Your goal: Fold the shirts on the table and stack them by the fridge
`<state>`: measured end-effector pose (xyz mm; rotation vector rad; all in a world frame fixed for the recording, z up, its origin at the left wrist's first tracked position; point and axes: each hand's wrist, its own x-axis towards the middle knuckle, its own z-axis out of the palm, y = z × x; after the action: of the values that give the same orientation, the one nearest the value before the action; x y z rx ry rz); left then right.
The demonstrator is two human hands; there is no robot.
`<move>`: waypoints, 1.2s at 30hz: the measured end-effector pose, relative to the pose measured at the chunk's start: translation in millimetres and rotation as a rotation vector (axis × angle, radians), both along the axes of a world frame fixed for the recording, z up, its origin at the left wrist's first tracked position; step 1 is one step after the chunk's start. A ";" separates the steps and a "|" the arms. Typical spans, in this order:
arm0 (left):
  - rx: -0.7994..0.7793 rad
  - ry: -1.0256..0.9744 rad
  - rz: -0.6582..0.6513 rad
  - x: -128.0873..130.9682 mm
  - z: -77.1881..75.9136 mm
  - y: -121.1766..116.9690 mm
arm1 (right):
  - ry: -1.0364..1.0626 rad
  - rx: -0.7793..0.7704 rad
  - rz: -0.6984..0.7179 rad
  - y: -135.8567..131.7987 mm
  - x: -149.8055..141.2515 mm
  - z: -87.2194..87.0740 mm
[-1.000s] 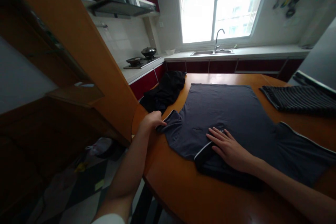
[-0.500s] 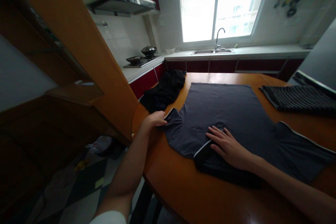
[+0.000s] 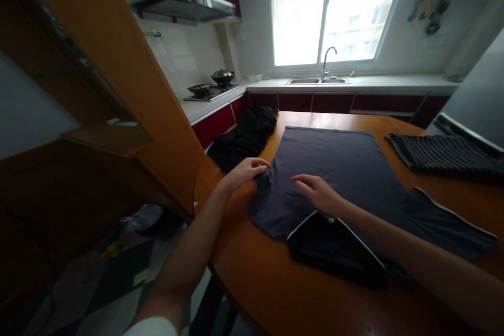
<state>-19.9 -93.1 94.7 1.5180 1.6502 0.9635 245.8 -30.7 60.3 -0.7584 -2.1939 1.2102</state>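
Note:
A dark grey polo shirt [image 3: 342, 168] with white trim lies flat on the orange wooden table [image 3: 275, 283], its black collar [image 3: 334, 247] toward me. My left hand [image 3: 246, 169] pinches the left sleeve, which is folded in over the shirt body. My right hand [image 3: 315, 191] hovers just over the shirt's chest, fingers loosely extended and pointing left toward the sleeve, holding nothing.
A crumpled black garment [image 3: 246, 136] lies at the table's far left edge. A folded striped cloth [image 3: 444, 152] sits at the right. Behind are a counter with a sink [image 3: 317, 80], a stove with pans [image 3: 212, 86], and a wooden cabinet [image 3: 118, 63] at left.
My left hand has carried the left sleeve inward onto the shirt body. My right hand has lifted off the collar area and moved left toward the sleeve.

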 end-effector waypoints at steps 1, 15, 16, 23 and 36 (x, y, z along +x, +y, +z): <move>0.041 -0.007 -0.012 7.7 -1.6 2.1 | 0.025 -0.110 -0.012 5.5 -10.7 0.5; 0.291 0.208 0.128 11.2 -33.9 25.1 | 0.110 -0.172 -0.077 23.1 -34.4 -40.1; 0.303 0.232 0.158 6.3 -36.1 26.6 | 0.081 -0.109 -0.084 22.8 -33.9 -41.3; 0.261 0.480 0.106 -14.8 -56.6 41.8 | -0.081 0.129 -0.103 17.2 -31.5 -36.2; 0.153 0.608 0.112 -27.5 -69.7 56.8 | 0.140 0.196 -0.071 14.3 -33.7 -37.7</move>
<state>-47.4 -36.2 25.0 1.9737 2.1338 0.7340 212.1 -16.3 22.6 -0.6453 -2.1135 0.9668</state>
